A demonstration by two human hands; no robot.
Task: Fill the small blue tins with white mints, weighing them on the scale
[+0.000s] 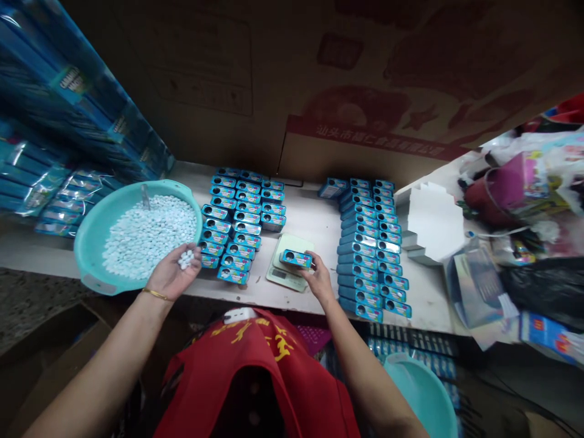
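My left hand (176,271) is cupped palm up beside the teal basin (93,234) and holds a small heap of white tablets (185,258). The basin is full of the same white tablets (146,234). My right hand (316,277) grips a small blue tin (296,258) resting on a pale green scale (288,267) at the table's front. To the left of the scale stand several rows of blue tins (237,225). More blue tins (371,249) are stacked in rows to its right.
A large cardboard box (365,91) rises behind the table. Wrapped blue packs (68,201) pile up at the left. White folded cartons (429,225), bags and clutter (524,201) fill the right. A second teal basin (422,395) sits below the table edge.
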